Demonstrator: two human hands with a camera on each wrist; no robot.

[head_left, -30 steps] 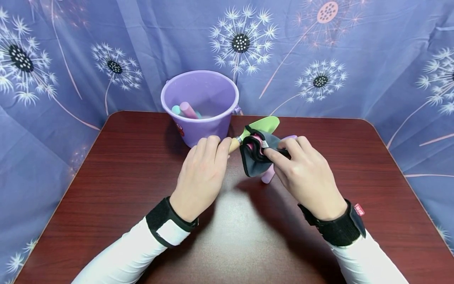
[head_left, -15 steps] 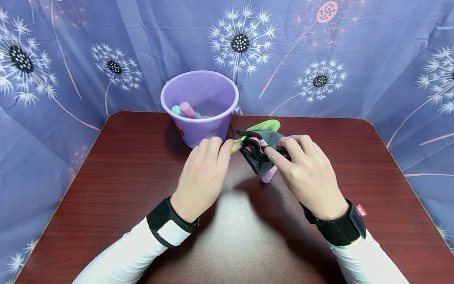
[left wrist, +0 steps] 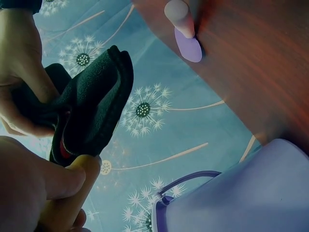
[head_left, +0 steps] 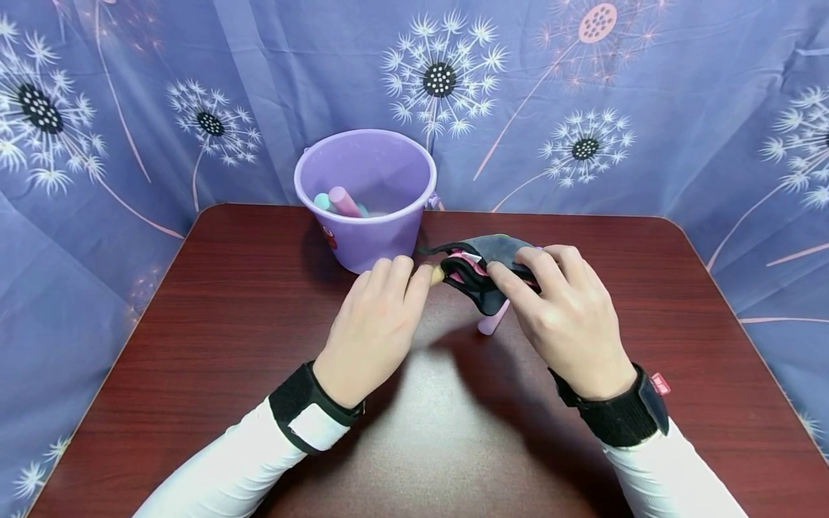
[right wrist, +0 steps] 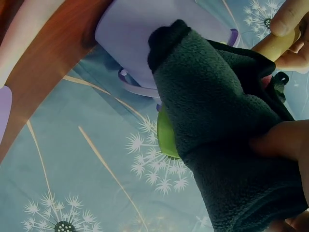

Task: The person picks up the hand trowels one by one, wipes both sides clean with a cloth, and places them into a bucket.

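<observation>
My left hand (head_left: pixel 376 320) grips the pale yellow wooden handle of a small trowel (right wrist: pixel 167 136). Its green blade shows past the cloth's edge in the right wrist view and is almost wholly covered in the head view. Over the blade lies a grey fleecy cloth (head_left: pixel 501 250) with black edging, folded, with pink and a white tag inside. My right hand (head_left: pixel 566 324) pinches this cloth between thumb and fingers from the right. Beneath it on the table rests a purple toy shovel (left wrist: pixel 188 47) with a pinkish handle, partly hidden by the cloth in the head view.
A purple bucket (head_left: pixel 363 241) stands at the back of the table, left of the hands. Inside it are a pink-handled piece (head_left: pixel 344 201) and a mint-coloured one (head_left: pixel 322 201). The dark red table (head_left: pixel 194 345) ends at a curtain with a dandelion print (head_left: pixel 272 86).
The cloth has shifted over the trowel, so the green blade, plainly visible before, is now nearly covered in the head view. Both hands keep their holds, with the left moved slightly right.
</observation>
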